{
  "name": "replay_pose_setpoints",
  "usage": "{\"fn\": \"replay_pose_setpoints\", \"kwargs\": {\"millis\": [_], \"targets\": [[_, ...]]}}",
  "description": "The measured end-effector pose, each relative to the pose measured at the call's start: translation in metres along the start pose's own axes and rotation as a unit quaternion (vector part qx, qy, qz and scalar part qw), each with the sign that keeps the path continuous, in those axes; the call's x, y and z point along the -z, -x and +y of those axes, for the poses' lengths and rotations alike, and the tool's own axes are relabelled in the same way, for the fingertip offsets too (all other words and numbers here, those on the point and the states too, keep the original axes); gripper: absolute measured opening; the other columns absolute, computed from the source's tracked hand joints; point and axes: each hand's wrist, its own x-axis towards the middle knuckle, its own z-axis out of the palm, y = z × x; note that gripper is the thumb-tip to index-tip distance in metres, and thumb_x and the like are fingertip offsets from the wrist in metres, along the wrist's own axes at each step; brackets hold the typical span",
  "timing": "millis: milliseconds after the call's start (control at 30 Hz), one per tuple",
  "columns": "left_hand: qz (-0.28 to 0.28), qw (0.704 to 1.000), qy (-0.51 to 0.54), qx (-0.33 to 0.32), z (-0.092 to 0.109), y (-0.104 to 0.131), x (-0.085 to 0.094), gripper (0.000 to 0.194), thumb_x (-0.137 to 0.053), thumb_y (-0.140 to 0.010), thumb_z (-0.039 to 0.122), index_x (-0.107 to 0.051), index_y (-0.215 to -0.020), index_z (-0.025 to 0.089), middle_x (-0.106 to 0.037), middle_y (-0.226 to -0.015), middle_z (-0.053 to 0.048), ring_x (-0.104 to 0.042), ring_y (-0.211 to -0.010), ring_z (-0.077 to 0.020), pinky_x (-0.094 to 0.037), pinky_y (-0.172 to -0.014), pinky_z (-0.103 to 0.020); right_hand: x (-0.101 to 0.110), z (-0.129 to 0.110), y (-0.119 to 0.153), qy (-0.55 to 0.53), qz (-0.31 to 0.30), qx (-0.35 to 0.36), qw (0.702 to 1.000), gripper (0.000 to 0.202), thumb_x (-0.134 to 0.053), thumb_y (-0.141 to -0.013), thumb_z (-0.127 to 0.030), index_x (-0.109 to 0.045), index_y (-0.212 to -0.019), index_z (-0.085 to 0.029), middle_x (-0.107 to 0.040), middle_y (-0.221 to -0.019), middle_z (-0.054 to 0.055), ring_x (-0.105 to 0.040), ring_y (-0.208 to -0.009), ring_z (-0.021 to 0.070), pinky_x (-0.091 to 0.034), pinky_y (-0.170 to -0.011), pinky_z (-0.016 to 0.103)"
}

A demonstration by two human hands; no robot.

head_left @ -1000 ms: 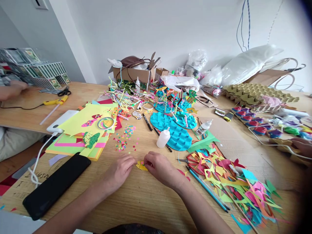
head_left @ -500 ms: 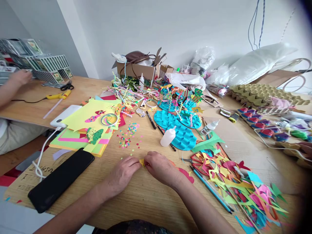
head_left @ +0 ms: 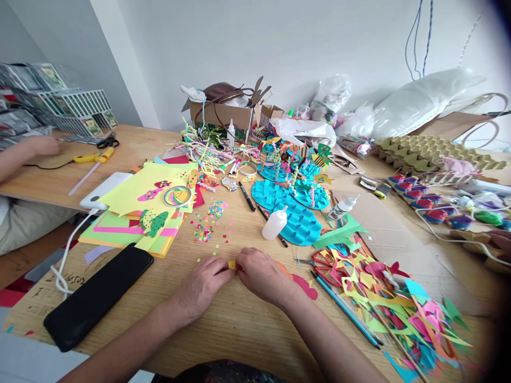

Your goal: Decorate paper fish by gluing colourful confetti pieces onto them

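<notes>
While pinching small yellow paper (head_left: 232, 264) in closed-up fingers of right hand (head_left: 259, 274), meeting its left end with bunched fingers of left hand (head_left: 205, 279); cannot tell if gripping or merely touching there. Holding paper low at counter (head_left: 235, 332), on near side of white squeeze bottle (head_left: 274, 224), close to loose confetti (head_left: 206, 233), left of piled paper scraps (head_left: 367, 280). With red paper (head_left: 306, 287) just beside right hand.

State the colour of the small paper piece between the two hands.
Yellow, on the visible part of the paper piece; head view.
</notes>
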Motion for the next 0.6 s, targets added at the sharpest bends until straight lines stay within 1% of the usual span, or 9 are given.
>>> {"fn": "replay_pose_setpoints", "kwargs": {"millis": [300, 433, 600], "targets": [[-0.006, 1.0, -0.025, 0.011, 0.0032, -0.0025, -0.0006, 0.023, -0.042, -0.086, 0.019, -0.057, -0.103, 0.024, -0.054, -0.091, -0.002, -0.046, -0.088, -0.018, -0.041, -0.078, -0.031, 0.0024, -0.0024, -0.0008, 0.007, -0.001, -0.016, 1.0, 0.017, -0.044, -0.077, -0.014, -0.061, -0.078, -0.013, -0.061, -0.082, 0.009, -0.057, -0.077, 0.0195, -0.038, -0.062, 0.025], [-0.002, 1.0, -0.013, 0.019, 0.0028, -0.0033, -0.0013, 0.023, -0.04, -0.086, 0.02, -0.058, -0.102, 0.025, -0.054, -0.09, -0.001, -0.045, -0.087, -0.0174, -0.04, -0.078, -0.031, 0.0048, -0.0038, -0.0005, 0.008, -0.002, -0.016, 1.0, 0.017, -0.045, -0.077, -0.013, -0.061, -0.079, -0.014, -0.061, -0.083, 0.008, -0.057, -0.077, 0.019, -0.038, -0.061, 0.025], [-0.008, 1.0, 0.003, 0.024, 0.0026, -0.0034, -0.001, 0.025, -0.039, -0.087, 0.021, -0.056, -0.104, 0.025, -0.053, -0.092, -0.001, -0.044, -0.089, -0.0173, -0.038, -0.08, -0.032, 0.0027, -0.0013, -0.001, 0.006, 0.003, -0.014, 1.0, 0.016, -0.045, -0.077, -0.014, -0.061, -0.079, -0.015, -0.061, -0.082, 0.007, -0.056, -0.077, 0.0179, -0.037, -0.06, 0.024]]}}
